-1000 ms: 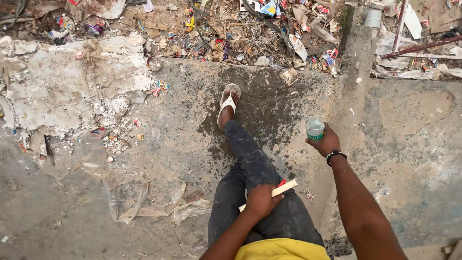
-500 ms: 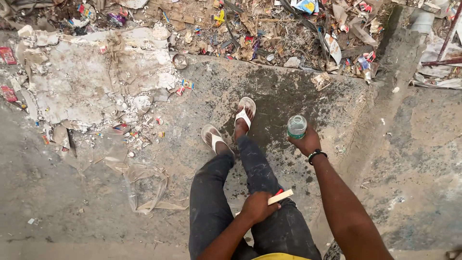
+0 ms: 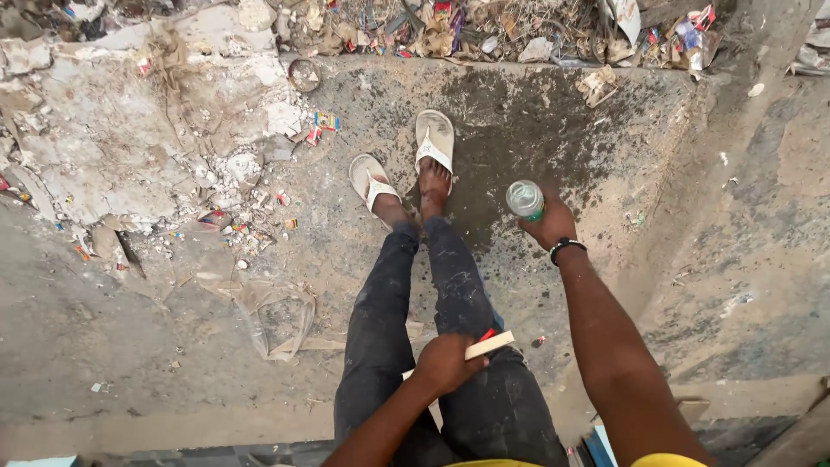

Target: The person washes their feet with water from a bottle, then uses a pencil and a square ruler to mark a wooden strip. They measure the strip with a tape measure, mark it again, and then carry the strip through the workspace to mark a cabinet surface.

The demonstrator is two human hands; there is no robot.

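My right hand [image 3: 550,223] grips a small clear plastic bottle [image 3: 525,199] with a green band, held upright out in front, a black band on the wrist. My left hand [image 3: 445,361] is closed on a flat pale wooden strip [image 3: 489,345] with a red bit beside it, held against my thigh. My legs in dark stained trousers [image 3: 458,294] reach down to two feet in white flip-flops [image 3: 434,138], side by side on the concrete ground.
A damp dark patch [image 3: 536,130] covers the concrete around my feet. Broken pale plaster rubble [image 3: 130,138] lies at the left. Litter and debris [image 3: 484,30] pile along the top edge. A crumpled clear plastic sheet [image 3: 277,316] lies left of my legs.
My left foot has stepped forward beside the right one. The view has shifted forward, and the rubble and litter now appear nearer. Both hands keep their hold.
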